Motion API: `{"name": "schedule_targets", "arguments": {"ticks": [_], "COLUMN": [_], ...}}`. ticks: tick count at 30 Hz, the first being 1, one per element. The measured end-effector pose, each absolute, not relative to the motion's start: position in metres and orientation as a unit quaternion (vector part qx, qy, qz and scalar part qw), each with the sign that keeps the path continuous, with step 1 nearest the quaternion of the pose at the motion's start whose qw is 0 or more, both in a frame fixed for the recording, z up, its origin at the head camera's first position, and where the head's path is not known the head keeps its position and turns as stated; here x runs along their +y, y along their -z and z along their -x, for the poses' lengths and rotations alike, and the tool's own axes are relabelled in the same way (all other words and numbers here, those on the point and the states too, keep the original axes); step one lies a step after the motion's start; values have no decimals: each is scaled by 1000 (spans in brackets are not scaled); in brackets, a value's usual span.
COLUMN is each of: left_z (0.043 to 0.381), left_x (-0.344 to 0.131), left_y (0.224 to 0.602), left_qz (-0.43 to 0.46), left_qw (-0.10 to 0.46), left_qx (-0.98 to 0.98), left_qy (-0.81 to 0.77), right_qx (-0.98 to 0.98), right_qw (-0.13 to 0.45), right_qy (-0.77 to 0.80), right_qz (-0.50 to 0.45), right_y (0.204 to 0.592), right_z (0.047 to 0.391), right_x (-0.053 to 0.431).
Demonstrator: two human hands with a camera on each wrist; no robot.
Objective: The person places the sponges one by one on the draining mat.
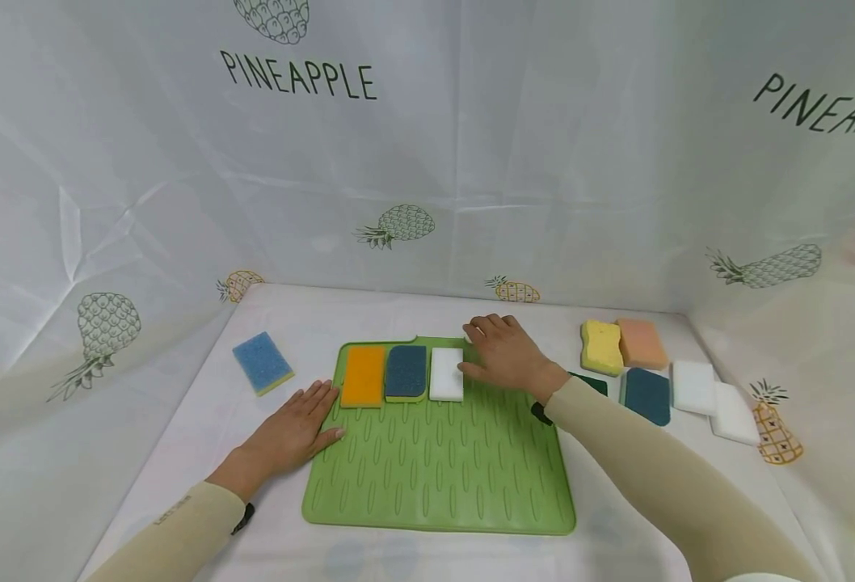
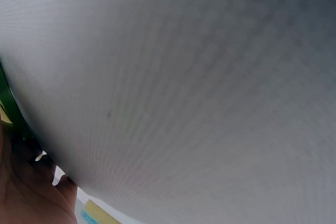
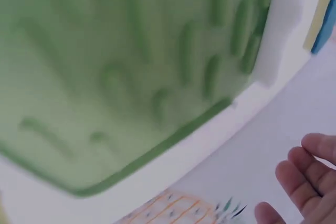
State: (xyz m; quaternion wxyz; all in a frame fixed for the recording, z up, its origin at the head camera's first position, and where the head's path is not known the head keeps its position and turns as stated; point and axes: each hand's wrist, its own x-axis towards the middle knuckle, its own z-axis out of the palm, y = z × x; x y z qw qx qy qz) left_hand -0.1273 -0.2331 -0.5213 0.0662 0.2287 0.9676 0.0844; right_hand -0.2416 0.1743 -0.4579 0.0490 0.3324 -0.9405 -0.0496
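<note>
A green ridged mat (image 1: 435, 469) lies on the table. Along its far part sit an orange sponge (image 1: 363, 377), a dark blue sponge with a yellow underside (image 1: 406, 372) and a white sponge (image 1: 447, 374), side by side. My left hand (image 1: 292, 428) rests flat at the mat's left edge, fingers extended. Beside the white sponge is my right hand (image 1: 503, 353), over the mat's far edge, its thumb close to the sponge's right side; whether they touch I cannot tell. In the right wrist view the fingers (image 3: 302, 182) look loosely bent and hold nothing.
Left of the mat lies a blue-and-yellow sponge (image 1: 263, 363). To the right are a yellow sponge (image 1: 602, 346), a peach sponge (image 1: 642, 343), a dark teal pad (image 1: 646, 396) and two white sponges (image 1: 692, 387). My right forearm partly hides a dark green pad (image 1: 593, 384).
</note>
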Motion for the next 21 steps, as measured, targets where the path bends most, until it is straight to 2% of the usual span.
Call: {"name": "schedule_targets", "arguments": {"ticks": [9,17,21], "left_z": [128,126,127], "left_x": [-233,-233,-233], "left_y": [522,520,520], "left_qz": [-233,-230,-233], "left_qw": [65,67,64], "left_qx": [967,967,967], "left_qy": [-84,-86,-85], "right_qx": [-934,-923,-935], "right_qw": [147,161,137], "right_qy": [70,144,157], "right_qz": [-319,-317,-287], "right_y": [455,452,452], "right_z": [251,253,248], "right_x": [246,330,364]}}
